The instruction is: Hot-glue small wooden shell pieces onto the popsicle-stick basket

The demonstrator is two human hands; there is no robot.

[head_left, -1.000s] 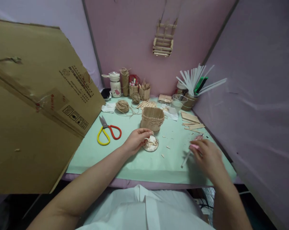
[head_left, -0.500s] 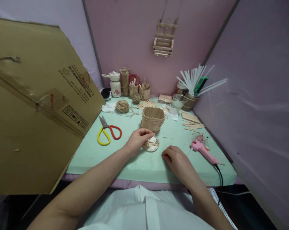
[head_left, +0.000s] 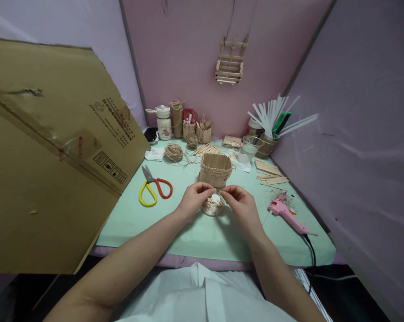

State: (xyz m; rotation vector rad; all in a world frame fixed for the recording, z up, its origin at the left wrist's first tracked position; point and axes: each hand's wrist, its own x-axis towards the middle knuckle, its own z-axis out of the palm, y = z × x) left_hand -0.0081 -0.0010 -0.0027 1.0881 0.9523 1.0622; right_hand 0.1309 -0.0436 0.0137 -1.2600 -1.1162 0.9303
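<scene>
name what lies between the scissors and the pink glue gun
The left hand, the round dish and the right hand, in the head view.

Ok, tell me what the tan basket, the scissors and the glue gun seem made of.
Basket: probably bare wood, being matte, tan and slatted. Scissors: likely steel blades, dull grey; yellow and red handles, perhaps plastic, from their even colour. Glue gun: probably moulded plastic, being smooth and evenly pink.

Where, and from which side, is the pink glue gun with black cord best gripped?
Probably the middle of the long, slim handle, from above and the near right: the pink glue gun lies with this handle slanting towards that side, wider head farther away, black cord leaving the handle's end.
</scene>
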